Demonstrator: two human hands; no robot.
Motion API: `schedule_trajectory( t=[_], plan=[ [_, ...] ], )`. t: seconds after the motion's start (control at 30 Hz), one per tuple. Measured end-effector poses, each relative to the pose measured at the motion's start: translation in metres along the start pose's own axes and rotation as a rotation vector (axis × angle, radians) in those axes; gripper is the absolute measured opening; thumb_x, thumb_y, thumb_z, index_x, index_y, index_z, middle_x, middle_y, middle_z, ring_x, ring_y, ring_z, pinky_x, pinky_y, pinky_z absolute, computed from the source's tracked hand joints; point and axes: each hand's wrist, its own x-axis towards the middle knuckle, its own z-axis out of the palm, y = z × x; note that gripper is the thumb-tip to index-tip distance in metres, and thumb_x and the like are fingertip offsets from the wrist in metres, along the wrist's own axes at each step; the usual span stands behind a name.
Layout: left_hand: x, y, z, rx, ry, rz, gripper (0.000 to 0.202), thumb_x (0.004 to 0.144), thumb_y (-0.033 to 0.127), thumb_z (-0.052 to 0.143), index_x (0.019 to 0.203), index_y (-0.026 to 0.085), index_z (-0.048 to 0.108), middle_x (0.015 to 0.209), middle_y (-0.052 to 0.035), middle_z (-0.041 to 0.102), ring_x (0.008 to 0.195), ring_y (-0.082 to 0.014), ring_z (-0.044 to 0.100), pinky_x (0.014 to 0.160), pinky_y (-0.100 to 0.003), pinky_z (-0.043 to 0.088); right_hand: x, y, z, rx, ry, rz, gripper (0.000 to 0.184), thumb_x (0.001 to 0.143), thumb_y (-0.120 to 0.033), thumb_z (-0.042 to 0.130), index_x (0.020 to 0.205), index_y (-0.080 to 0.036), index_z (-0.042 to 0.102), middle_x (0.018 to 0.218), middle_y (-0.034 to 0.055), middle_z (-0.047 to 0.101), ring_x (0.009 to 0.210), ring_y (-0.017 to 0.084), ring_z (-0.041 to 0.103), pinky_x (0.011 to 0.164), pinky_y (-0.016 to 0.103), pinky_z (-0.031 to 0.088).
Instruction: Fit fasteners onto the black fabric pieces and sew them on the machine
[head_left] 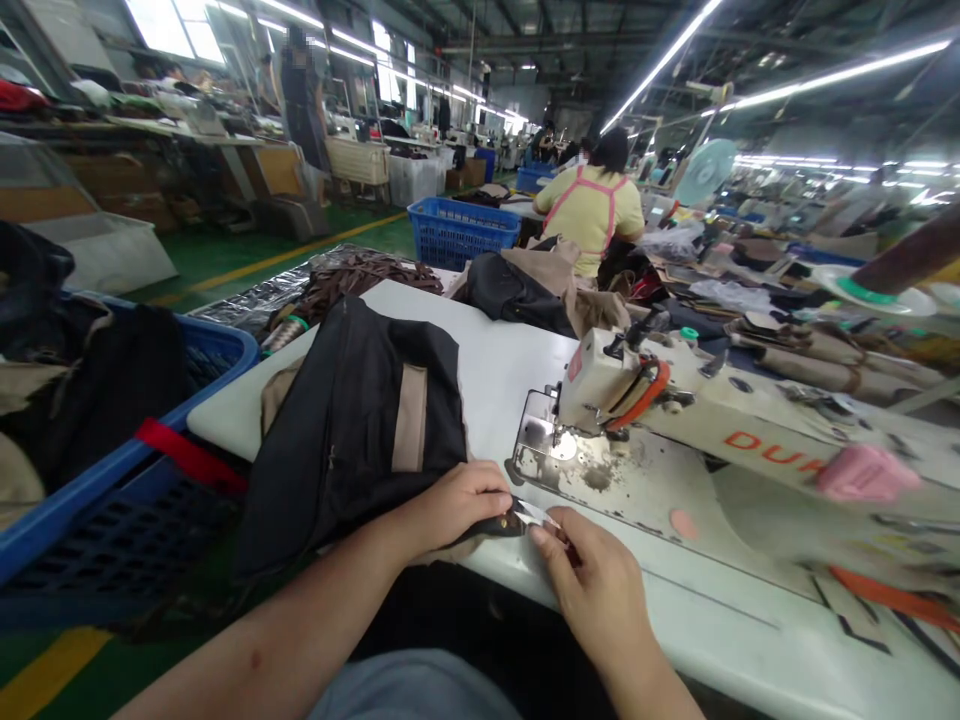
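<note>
Both-handed, left hand (459, 503) pinching black garment (360, 420), right hand (592, 575) curled

A garment (352, 430) lies on the table (495, 370), left of the sewing machine (637, 390); the left hand (457, 505) and right hand (592, 585) meet at its near edge; a near crate (112, 470) stands left; a far crate (457, 230) stands behind.

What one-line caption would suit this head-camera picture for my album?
Left hand pinches a black fabric piece, right hand at its corner, beside a white sewing machine on a table.
</note>
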Motion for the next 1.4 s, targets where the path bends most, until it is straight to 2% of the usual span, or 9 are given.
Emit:
schedule_trajectory(
  t=[0.1, 0.17, 0.23, 0.33, 0.5, 0.73, 0.9, 1.17, 1.4],
  plan=[
    [0.0, 0.002, 0.0, 0.007, 0.01, 0.001, 0.025, 0.092, 0.03, 0.056, 0.072, 0.016, 0.064, 0.08, -0.0022, 0.058, 0.08, -0.0173, 0.057, 0.077, -0.028, 0.043, 0.001, -0.009, -0.006, -0.283, 0.129, -0.202, 0.03, 0.106, -0.038, 0.047, 0.093, -0.019, 0.067, 0.07, 0.0023, 0.067, 0.061, 0.017, 0.059, 0.062, 0.029, 0.038],
    [0.0, 0.002, 0.001, -0.003, 0.019, -0.007, 0.024, 0.091, 0.029, 0.057, 0.073, 0.015, 0.064, 0.081, -0.0021, 0.058, 0.08, -0.0173, 0.057, 0.078, -0.028, 0.044, 0.001, -0.012, -0.008, -0.341, 0.131, -0.231, 0.033, 0.107, -0.037, 0.045, 0.09, -0.019, 0.067, 0.066, 0.0015, 0.065, 0.059, 0.017, 0.057, 0.061, 0.03, 0.036],
    [0.0, 0.001, 0.001, -0.009, 0.021, -0.013, 0.023, 0.091, 0.028, 0.058, 0.073, 0.016, 0.064, 0.081, -0.0022, 0.059, 0.081, -0.0175, 0.058, 0.078, -0.028, 0.044, -0.001, -0.012, -0.007, -0.291, 0.11, -0.192, 0.033, 0.107, -0.038, 0.045, 0.089, -0.02, 0.067, 0.067, 0.0013, 0.067, 0.059, 0.016, 0.059, 0.06, 0.03, 0.037],
    [-0.001, 0.0, 0.0, -0.008, 0.022, -0.022, 0.023, 0.091, 0.028, 0.058, 0.073, 0.016, 0.064, 0.081, -0.0023, 0.06, 0.081, -0.0177, 0.058, 0.078, -0.028, 0.044, -0.004, -0.008, -0.002, -0.072, 0.022, -0.018, 0.032, 0.105, -0.043, 0.048, 0.091, -0.021, 0.067, 0.07, -0.0001, 0.069, 0.061, 0.015, 0.062, 0.058, 0.026, 0.042],
    [-0.001, 0.0, -0.001, -0.005, 0.015, -0.026, 0.023, 0.091, 0.029, 0.059, 0.074, 0.015, 0.066, 0.083, -0.0028, 0.061, 0.082, -0.018, 0.059, 0.078, -0.028, 0.045, -0.006, -0.004, 0.006, 0.269, -0.133, 0.236, 0.044, 0.102, -0.053, 0.045, 0.077, -0.022, 0.064, 0.057, -0.0038, 0.057, 0.051, 0.014, 0.056, 0.047, 0.022, 0.043],
    [0.0, 0.001, 0.001, 0.038, 0.014, -0.001, 0.025, 0.093, 0.029, 0.057, 0.074, 0.015, 0.066, 0.081, -0.0027, 0.061, 0.081, -0.0175, 0.058, 0.078, -0.028, 0.045, -0.007, -0.01, -0.001, -0.084, 0.059, 0.026, 0.036, 0.104, -0.045, 0.046, 0.091, -0.022, 0.07, 0.071, 0.0025, 0.072, 0.06, 0.018, 0.065, 0.056, 0.026, 0.044],
    [0.001, 0.001, 0.001, 0.093, -0.002, 0.015, 0.025, 0.093, 0.028, 0.057, 0.073, 0.015, 0.066, 0.08, -0.0024, 0.061, 0.079, -0.0168, 0.058, 0.076, -0.027, 0.044, -0.009, -0.006, -0.005, 0.064, 0.031, 0.201, 0.038, 0.104, -0.05, 0.044, 0.084, -0.025, 0.065, 0.06, -0.0038, 0.063, 0.051, 0.015, 0.058, 0.051, 0.023, 0.043],
    [0.001, 0.002, 0.0, 0.085, -0.007, -0.011, 0.026, 0.093, 0.03, 0.056, 0.074, 0.016, 0.065, 0.081, -0.0021, 0.061, 0.08, -0.0176, 0.058, 0.076, -0.028, 0.044, -0.011, -0.016, -0.017, -0.196, 0.103, -0.063, 0.028, 0.103, -0.041, 0.049, 0.091, -0.022, 0.065, 0.071, 0.0016, 0.066, 0.062, 0.017, 0.06, 0.062, 0.029, 0.041],
    [0.001, 0.0, 0.001, 0.07, -0.005, 0.001, 0.025, 0.093, 0.03, 0.056, 0.074, 0.016, 0.064, 0.081, -0.0017, 0.059, 0.081, -0.0173, 0.058, 0.078, -0.028, 0.042, -0.012, -0.021, -0.015, -0.357, 0.132, -0.157, 0.023, 0.103, -0.035, 0.051, 0.094, -0.021, 0.066, 0.072, 0.0034, 0.065, 0.066, 0.02, 0.056, 0.068, 0.033, 0.037]
  ],
)
